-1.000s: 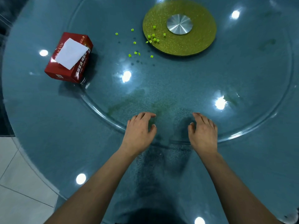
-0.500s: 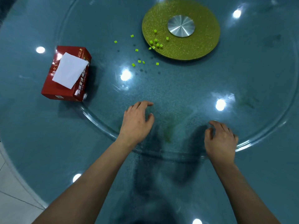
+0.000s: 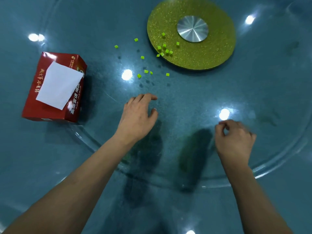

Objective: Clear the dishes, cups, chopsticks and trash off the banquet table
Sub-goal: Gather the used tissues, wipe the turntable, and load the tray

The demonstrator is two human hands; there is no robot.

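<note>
Several small green cubes point(image 3: 146, 71) lie scattered on the glass turntable point(image 3: 194, 98), some of them on the gold glitter disc point(image 3: 211, 53) at its centre. A red tissue box point(image 3: 72, 102) with a white tissue point(image 3: 59, 85) on top sits at the left, by the turntable's rim. My left hand point(image 3: 138, 119) hovers over or rests on the glass just below the cubes, fingers loosely curved and holding nothing. My right hand point(image 3: 234, 137) is to the right near the rim, its fingers curled in with thumb and forefinger tips together; nothing shows between them.
The teal banquet table point(image 3: 33, 166) surrounds the turntable, whose glass rim point(image 3: 270, 164) curves under my forearms. A metal hub point(image 3: 192, 28) sits in the gold disc. Ceiling lights reflect as bright spots on the glass.
My hands have spread apart: the right one went right and curled its fingers, the left one reached forward toward the cubes. The box and cubes sit lower in view.
</note>
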